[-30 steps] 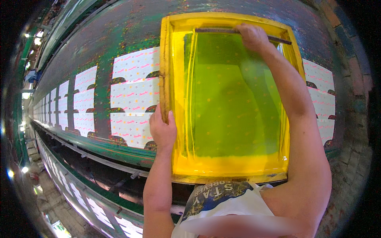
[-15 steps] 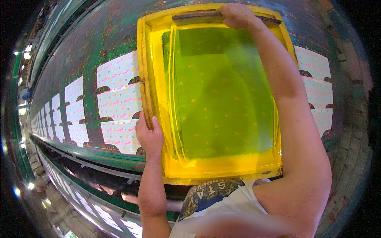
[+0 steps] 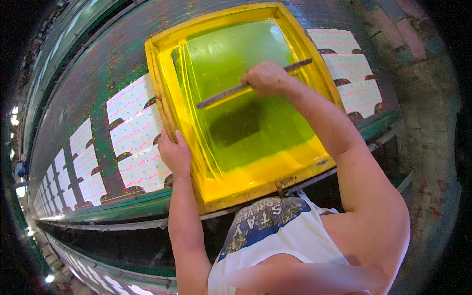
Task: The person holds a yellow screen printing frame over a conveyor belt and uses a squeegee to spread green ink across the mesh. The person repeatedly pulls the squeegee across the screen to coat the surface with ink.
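Note:
A yellow screen-printing frame lies over the long table in front of me, its mesh looking green. My left hand is closed around the frame's left side near its lower part. My right hand grips a long dark squeegee that lies slantwise across the middle of the mesh. Thick yellow ink is pooled along the near end inside the frame, with streaks down the left side. Just nearer than the squeegee, a dark shadow falls on the mesh.
White sheets with pink and orange print lie in rows to the left along the dark table. More printed sheets lie right of the frame. The table's green near edge runs before me, and a brick floor lies at the right.
My right hand has drawn the squeegee from the frame's far end toward me, to the middle of the mesh. The left hand stays on the frame's side. The whole view has tilted.

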A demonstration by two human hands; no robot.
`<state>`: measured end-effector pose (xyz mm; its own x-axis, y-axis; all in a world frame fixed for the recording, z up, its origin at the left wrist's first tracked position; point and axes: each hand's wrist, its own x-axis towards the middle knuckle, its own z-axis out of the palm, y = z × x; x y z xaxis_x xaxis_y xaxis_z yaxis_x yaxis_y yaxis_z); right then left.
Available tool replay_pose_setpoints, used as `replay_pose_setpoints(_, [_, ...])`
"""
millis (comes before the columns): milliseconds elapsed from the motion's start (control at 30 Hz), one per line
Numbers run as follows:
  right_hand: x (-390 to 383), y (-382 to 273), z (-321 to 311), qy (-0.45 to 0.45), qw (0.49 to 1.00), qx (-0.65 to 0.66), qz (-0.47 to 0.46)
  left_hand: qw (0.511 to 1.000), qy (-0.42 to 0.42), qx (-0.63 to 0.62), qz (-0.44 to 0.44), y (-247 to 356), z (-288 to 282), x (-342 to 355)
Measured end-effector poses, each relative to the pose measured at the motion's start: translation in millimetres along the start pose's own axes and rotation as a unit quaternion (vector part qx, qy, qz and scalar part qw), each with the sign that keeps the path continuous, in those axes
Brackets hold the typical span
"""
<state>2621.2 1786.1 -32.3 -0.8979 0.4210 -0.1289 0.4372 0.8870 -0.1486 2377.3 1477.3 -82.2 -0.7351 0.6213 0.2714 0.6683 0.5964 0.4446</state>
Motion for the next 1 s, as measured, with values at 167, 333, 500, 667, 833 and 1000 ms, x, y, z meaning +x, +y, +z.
replay_pose_setpoints(167, [-92,-69,25,0.001,1.000,0.022,0.008,1.000,-0.013,-0.009,0.005,-4,-2,-1])
replay_pose_setpoints(333, [-172,-128,40,-0.001,0.999,0.047,0.018,0.999,-0.020,0.011,0.023,-6,-3,-2])
replay_pose_setpoints(500, [-222,-165,52,0.049,0.998,0.034,0.000,0.999,-0.023,0.046,0.015,0,-5,-1])
replay_pose_setpoints(667, [-246,-174,65,0.088,0.992,0.084,-0.023,0.998,-0.029,0.061,0.000,5,-7,-4])
replay_pose_setpoints(833, [-264,-146,63,0.049,0.982,0.167,-0.077,0.996,0.000,0.081,-0.045,8,-7,-4])
replay_pose_setpoints(1000, [-290,-67,58,0.141,0.973,0.180,-0.038,0.992,-0.007,0.087,-0.090,12,-5,-1])
